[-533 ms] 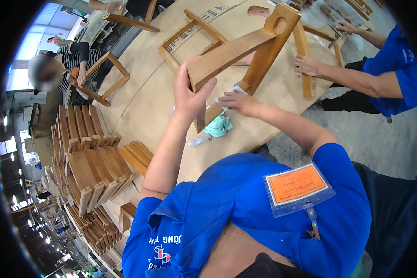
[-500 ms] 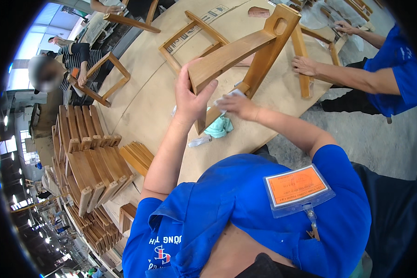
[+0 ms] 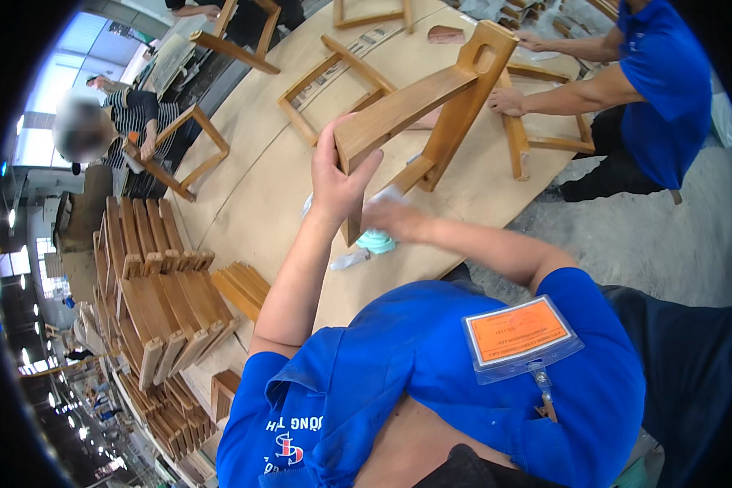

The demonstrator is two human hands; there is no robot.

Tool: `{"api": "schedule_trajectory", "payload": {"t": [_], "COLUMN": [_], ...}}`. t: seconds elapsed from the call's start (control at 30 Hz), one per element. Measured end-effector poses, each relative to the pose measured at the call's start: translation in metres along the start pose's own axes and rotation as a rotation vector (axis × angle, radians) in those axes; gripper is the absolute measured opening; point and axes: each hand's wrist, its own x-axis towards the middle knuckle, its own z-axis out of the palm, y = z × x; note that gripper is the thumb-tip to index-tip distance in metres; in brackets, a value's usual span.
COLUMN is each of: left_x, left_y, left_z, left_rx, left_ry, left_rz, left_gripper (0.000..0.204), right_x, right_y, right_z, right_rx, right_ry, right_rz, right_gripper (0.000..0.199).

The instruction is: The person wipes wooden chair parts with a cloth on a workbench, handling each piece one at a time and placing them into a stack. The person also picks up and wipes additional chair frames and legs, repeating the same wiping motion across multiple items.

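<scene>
My left hand [image 3: 337, 180] is closed round the near corner of a brown wooden frame [image 3: 411, 106], thumb on one side and fingers on the other. The frame stands tilted above the table, its slotted upright farther away. Smeared by motion, my right hand [image 3: 403, 220] lies against the frame's lower rail with a pale, thin pad [image 3: 389, 196] under its fingers. Whether that pad is cloth or abrasive paper I cannot tell. Just below on the table sit a crumpled teal cloth [image 3: 376, 241] and a small whitish wad [image 3: 350, 259].
Stacked wooden parts [image 3: 159, 301] rise at the left beside the cardboard-covered table [image 3: 252, 203]. Another wooden frame [image 3: 307, 93] lies beyond mine. On the right, a co-worker in blue [image 3: 667, 89] handles a frame [image 3: 515, 146]; a person in stripes [image 3: 126, 118] holds one at the far left.
My right hand has slid toward me and left along the lower rail with the pad. My left hand keeps its grip. The co-worker's frame at the right has shifted slightly left.
</scene>
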Motion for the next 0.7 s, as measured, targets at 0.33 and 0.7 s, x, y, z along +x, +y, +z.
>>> {"api": "schedule_trajectory", "payload": {"t": [0.33, 0.7], "left_x": [-0.004, -0.011], "left_y": [-0.001, -0.002], "left_z": [-0.002, -0.005], "left_rx": [-0.027, -0.113], "left_ry": [0.059, 0.063], "left_rz": [-0.032, -0.075], "left_gripper": [0.049, 0.048], "right_x": [-0.022, -0.032], "right_y": [0.008, 0.024], "right_z": [-0.013, -0.032], "right_rx": [-0.183, -0.049], "right_ry": [-0.033, 0.038], "right_rz": [0.12, 0.22], "right_gripper": [0.039, 0.033]}}
